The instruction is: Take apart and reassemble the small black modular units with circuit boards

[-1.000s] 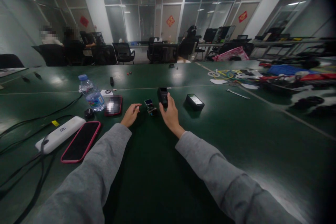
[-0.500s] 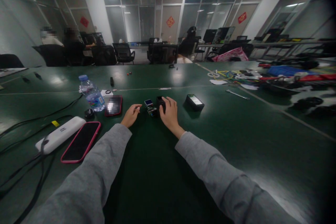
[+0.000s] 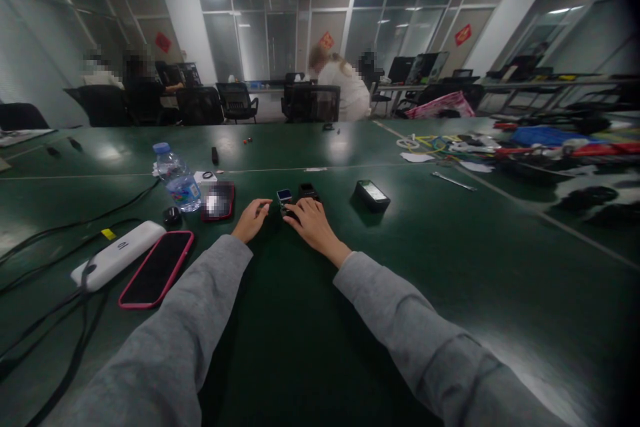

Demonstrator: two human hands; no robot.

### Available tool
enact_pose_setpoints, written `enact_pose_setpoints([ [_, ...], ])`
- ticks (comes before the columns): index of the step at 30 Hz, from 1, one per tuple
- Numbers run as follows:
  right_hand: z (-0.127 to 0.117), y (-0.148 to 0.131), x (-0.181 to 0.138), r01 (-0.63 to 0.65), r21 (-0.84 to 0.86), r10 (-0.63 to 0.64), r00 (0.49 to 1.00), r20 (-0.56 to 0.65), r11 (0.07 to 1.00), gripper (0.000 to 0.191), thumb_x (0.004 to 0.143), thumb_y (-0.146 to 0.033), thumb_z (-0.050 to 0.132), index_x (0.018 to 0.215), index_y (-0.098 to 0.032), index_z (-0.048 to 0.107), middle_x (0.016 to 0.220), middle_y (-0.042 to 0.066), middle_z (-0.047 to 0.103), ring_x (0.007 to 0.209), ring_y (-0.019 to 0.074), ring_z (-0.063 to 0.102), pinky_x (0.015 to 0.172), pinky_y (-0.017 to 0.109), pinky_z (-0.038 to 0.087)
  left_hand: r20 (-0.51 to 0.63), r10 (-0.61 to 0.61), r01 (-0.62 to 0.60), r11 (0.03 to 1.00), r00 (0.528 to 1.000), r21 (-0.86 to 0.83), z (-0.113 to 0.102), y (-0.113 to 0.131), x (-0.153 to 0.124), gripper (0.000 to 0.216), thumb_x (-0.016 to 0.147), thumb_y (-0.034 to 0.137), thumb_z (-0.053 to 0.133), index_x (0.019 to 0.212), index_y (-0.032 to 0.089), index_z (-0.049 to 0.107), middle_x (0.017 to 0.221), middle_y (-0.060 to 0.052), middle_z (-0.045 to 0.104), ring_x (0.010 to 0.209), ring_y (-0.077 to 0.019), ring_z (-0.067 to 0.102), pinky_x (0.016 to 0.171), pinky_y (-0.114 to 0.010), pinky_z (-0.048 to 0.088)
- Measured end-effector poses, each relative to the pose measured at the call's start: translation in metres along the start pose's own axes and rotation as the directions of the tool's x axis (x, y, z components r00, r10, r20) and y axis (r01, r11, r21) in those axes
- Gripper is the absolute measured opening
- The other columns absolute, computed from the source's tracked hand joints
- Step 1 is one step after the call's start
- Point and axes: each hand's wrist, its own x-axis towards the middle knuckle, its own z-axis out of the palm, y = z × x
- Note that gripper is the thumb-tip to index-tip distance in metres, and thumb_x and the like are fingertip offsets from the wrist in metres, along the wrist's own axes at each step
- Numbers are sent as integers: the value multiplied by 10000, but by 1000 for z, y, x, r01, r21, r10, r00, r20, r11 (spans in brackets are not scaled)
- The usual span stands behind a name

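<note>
The green table [image 3: 280, 347] bears black cables [image 3: 70, 372], a white bar [image 3: 120, 255], a pink-edged phone [image 3: 157, 271] and a bottle [image 3: 179, 180] on its left. Near the middle lie a small screen module [image 3: 284, 195] and, just beside it, a black device [image 3: 307, 190]. Farther right come a black box [image 3: 373, 196], a wrench [image 3: 454, 181] and a jumble of parts [image 3: 550, 140].

Black handheld device [image 3: 307, 189]; green table [image 3: 280, 333]; grey sleeves [image 3: 207, 300]; pink-edged black phone [image 3: 157, 271]; white oblong device [image 3: 113, 260]; blue bottle cap [image 3: 161, 147].

Small screened circuit module [image 3: 284, 195] just beside black handheld device [image 3: 307, 189]
</note>
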Motion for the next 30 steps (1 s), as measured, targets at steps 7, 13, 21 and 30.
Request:
enact_pose_setpoints([
  [7,-5,5,-2,-264,70,273,930,-245,962,409,1001,-328,316,1384,-239,425,1360,114,395,1288,272,324,1027,455,337,-1,-15,15,1000,1000,7,-1,8,-2,351,929,393,425,1172,181,564,1086,-78,628,928,-179,625,862,-354,483],
  [13,12,19,-6,-393,148,413,900,-141,907,430,950,-313,383,1335,-144,475,1374,174,389,1199,309,469,956,475,451,13,-60,60,998,998,17,-3,17,-4,350,928,370,430,1180,167,560,1079,-86,627,940,-187,624,857,-351,486],
  [21,3,11,-7,-337,126,352,927,-133,933,464,978,-412,353,1377,-187,427,1385,159,385,1250,301,410,992,493,405,20,-55,54,998,998,32,-4,20,-5,347,929,377,424,1178,180,562,1061,-75,628,942,-189,623,857,-357,485],
  [30,-41,118,-46,-590,16,516,693,-503,807,712,899,-548,446,1371,-29,326,1368,264,337,1305,362,263,1052,564,239,25,-60,60,998,998,21,-4,17,-5,355,930,392,421,1185,185,557,1072,-74,626,939,-187,624,845,-350,490],
])
